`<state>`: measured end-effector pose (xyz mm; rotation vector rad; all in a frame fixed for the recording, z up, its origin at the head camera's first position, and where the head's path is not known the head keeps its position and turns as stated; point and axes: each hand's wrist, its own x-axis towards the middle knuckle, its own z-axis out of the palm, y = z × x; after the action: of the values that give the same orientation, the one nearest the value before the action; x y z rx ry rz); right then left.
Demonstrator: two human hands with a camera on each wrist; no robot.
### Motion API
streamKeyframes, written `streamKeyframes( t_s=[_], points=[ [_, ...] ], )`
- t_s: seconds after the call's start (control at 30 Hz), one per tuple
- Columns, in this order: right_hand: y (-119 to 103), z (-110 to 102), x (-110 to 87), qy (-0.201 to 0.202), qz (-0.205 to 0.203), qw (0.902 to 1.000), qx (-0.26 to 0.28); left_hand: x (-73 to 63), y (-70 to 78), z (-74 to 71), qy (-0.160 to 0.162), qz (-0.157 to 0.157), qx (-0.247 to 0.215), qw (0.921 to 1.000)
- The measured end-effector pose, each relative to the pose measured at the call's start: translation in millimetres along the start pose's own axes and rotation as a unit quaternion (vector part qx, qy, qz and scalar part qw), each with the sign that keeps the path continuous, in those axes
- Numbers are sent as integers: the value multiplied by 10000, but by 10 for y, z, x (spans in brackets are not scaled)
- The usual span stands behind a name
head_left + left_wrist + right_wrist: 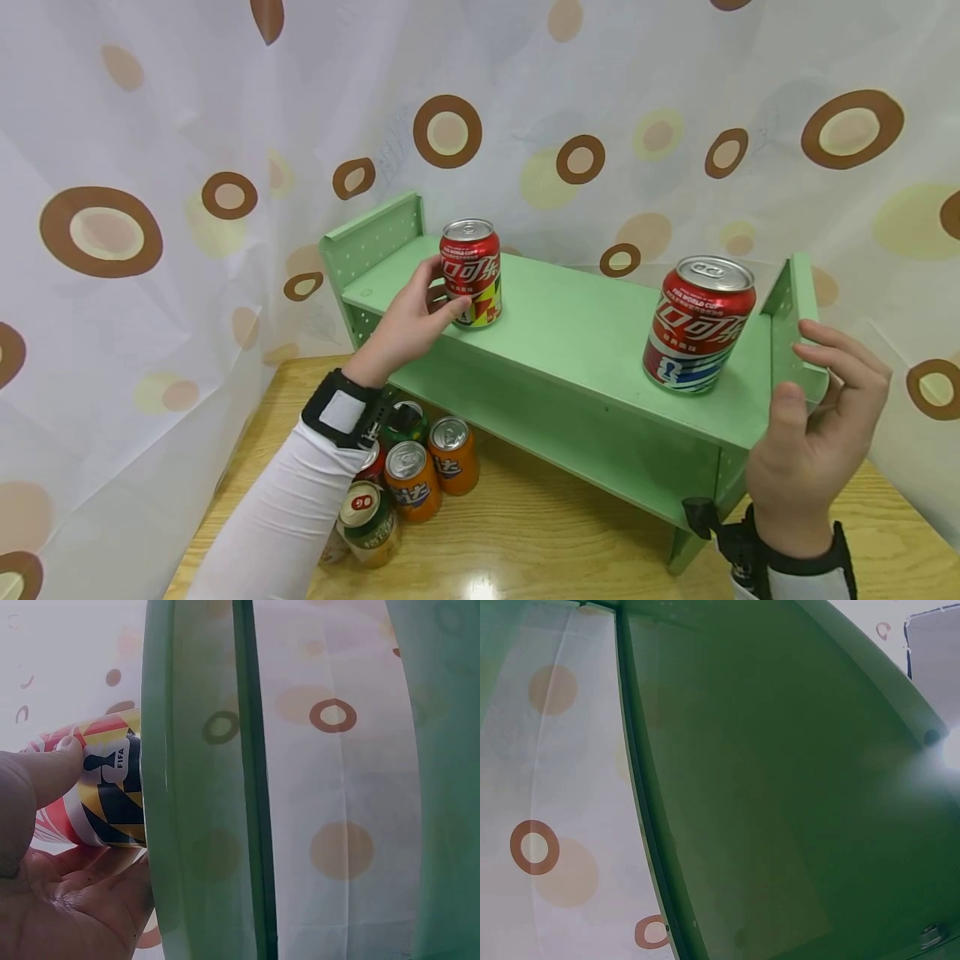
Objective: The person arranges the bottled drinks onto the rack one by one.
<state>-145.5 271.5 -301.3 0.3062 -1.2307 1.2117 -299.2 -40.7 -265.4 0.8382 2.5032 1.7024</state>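
Note:
In the head view a red cola can (pixel 471 275) stands upright on the top board of a green shelf (pixel 555 317), toward its left end. My left hand (pixel 408 321) holds this can, thumb on the near side and fingers behind. The left wrist view shows the thumb against the can's yellow, black and red checked lower part (pixel 112 776), its base at the board. A second red cola can (pixel 699 325) stands on the same board near the right end. My right hand (pixel 821 442) is at the shelf's right end panel (pixel 795 325), fingertips at its edge and thumb apart.
Several cans stand on the wooden table (pixel 555 542) in front of the shelf's left end, among them an orange can (pixel 412 483) and a green and cream can (pixel 369 529). A lower board (pixel 570 450) runs beneath the top one. Patterned sheeting (pixel 525 83) hangs behind.

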Motion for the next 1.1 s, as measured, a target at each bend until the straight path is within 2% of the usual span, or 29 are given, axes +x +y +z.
streamKeyframes(
  t_s=[1.1],
  points=[
    [-3,5,2,14,-14,10000,33,11,-34,19,6,105,-56,9999]
  ],
)
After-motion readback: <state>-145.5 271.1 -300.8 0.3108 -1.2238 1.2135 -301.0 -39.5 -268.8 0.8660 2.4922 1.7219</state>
